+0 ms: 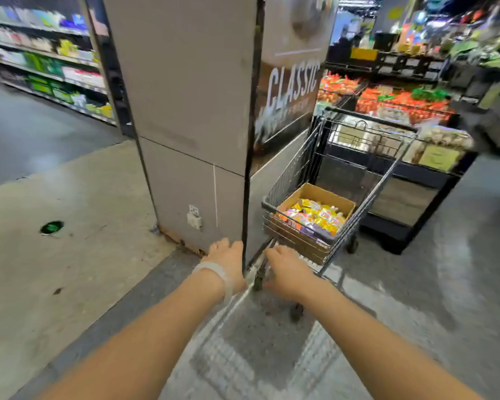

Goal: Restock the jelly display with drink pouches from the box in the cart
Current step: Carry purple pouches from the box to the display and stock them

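Cardboard box (pixel 315 215) of drink pouches (pixel 318 216) sits in cart (pixel 358 168), beside pillar (pixel 185 111). My hands, L (pixel 227 256) & R (pixel 286 269), at cart's handle (blurry; grip unclear).

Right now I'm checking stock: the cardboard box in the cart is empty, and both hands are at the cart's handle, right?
Not empty: the head view shows the cardboard box in the cart holding colourful drink pouches. The left hand and right hand are at the handle, as you said.

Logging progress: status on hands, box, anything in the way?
Both hands on cart handle: left hand, right hand. Box of drink pouches in cart, untouched. Pillar close on cart's left.
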`<state>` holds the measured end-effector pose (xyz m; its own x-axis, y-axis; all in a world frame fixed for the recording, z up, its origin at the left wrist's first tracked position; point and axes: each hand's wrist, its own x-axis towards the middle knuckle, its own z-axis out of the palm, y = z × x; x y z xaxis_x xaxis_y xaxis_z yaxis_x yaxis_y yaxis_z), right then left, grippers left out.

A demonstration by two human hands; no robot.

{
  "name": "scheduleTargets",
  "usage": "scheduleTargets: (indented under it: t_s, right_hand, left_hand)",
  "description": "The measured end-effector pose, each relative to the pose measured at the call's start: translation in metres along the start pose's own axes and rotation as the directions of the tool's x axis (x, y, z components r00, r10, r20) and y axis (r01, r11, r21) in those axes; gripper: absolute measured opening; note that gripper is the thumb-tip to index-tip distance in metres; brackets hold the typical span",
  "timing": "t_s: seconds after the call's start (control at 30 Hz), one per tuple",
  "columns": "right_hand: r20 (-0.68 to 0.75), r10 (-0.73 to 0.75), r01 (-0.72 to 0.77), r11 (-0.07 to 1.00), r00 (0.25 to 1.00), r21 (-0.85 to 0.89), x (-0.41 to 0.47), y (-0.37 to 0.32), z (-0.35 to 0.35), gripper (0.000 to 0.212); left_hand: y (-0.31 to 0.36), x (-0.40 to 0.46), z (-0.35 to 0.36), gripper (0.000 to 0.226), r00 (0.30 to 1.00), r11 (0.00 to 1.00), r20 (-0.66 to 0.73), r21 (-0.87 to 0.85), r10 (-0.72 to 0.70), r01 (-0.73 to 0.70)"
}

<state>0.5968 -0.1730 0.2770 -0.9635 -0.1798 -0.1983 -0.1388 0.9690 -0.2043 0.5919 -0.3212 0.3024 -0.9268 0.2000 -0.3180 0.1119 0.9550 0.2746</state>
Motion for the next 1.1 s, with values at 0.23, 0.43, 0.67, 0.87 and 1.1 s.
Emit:
scheduleTargets:
  t_s: [0.23,0.43,0.67,0.87,1.1]
  right_hand:
    - [-0.057,0.2,-0.193,0.976,0.978,0.101,0.098,0.069,-0.042,0.052]
    - [0.054,0.326,-0.33,0.933,0.944,0.14,0.143,0.137,-0.027,0.057]
    - [0.062,0.331,-0.337,0.929,0.942,0.152,0.251,0.251,-0.047,0.05]
    - [0.183,0.328,-0.355,0.925,0.927,0.137,0.338,0.343,-0.066,0.045]
    - [0.421,0.349,-0.49,0.822,0.837,0.292,0.413,0.391,-0.015,0.05]
  left_hand:
    - [0.038,0.132,-0.045,0.074,0.981,0.981,0.054,0.05,0.187,-0.19]
    - [0.072,0.233,-0.029,0.075,0.955,0.962,0.198,0.119,0.221,-0.248]
    - [0.134,0.382,-0.034,0.069,0.953,0.956,0.207,0.144,0.223,-0.255]
    - [0.166,0.493,-0.04,0.078,0.964,0.982,0.253,0.139,0.085,-0.124]
    - [0.164,0.579,0.006,0.061,0.915,0.999,0.403,0.029,-0.025,0.015]
